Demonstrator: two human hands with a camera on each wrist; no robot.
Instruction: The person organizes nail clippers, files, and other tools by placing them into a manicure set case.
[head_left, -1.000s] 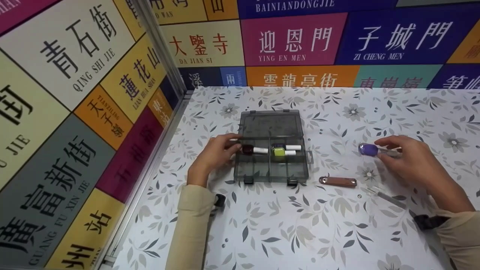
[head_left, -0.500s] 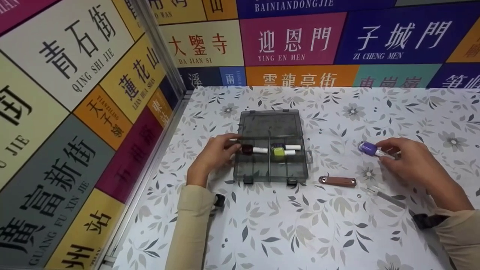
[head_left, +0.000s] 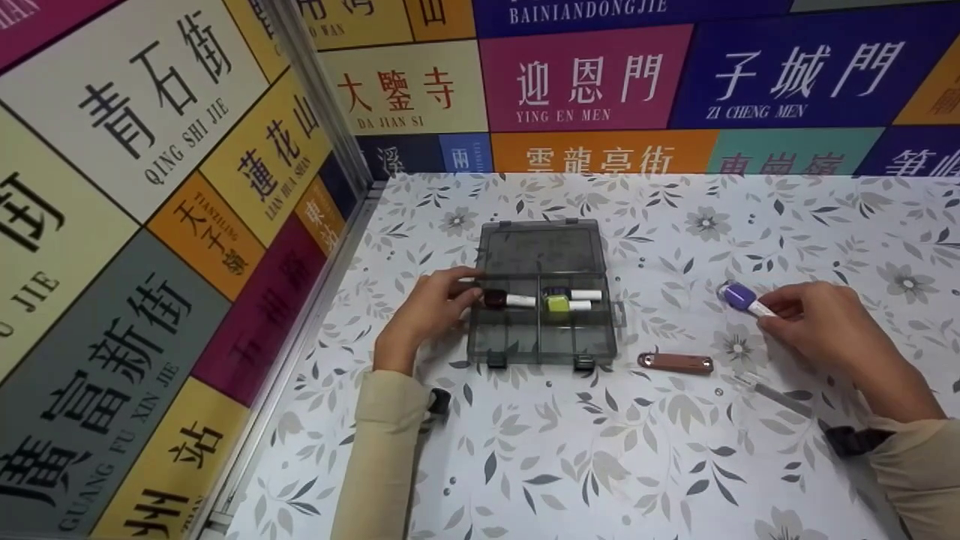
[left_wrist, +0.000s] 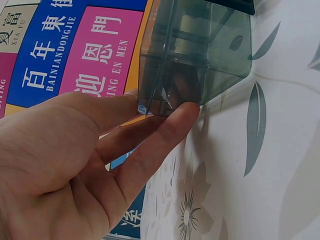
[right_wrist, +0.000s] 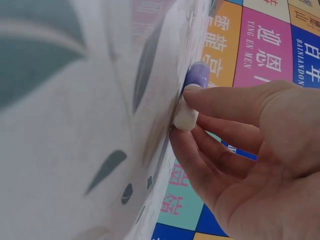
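Note:
My left hand holds the left side of a smoky see-through compartment box; in the left wrist view its fingers lie against the box wall. The box lid lies folded back. Inside are a dark red nail polish bottle, a dark purple one and a yellow-green one, with white caps. Over at the right, my right hand pinches a purple nail polish bottle by its white cap, close over the tabletop.
A brown nail clipper lies right of the box. Beside it is a slim clear-and-grey tool. Signboard panels border the flower-patterned table at the back and left.
The purple bottle has turned in my right fingers, its cap end now angled toward me and more exposed. The right hand has shifted slightly nearer. My left hand and the box stay put.

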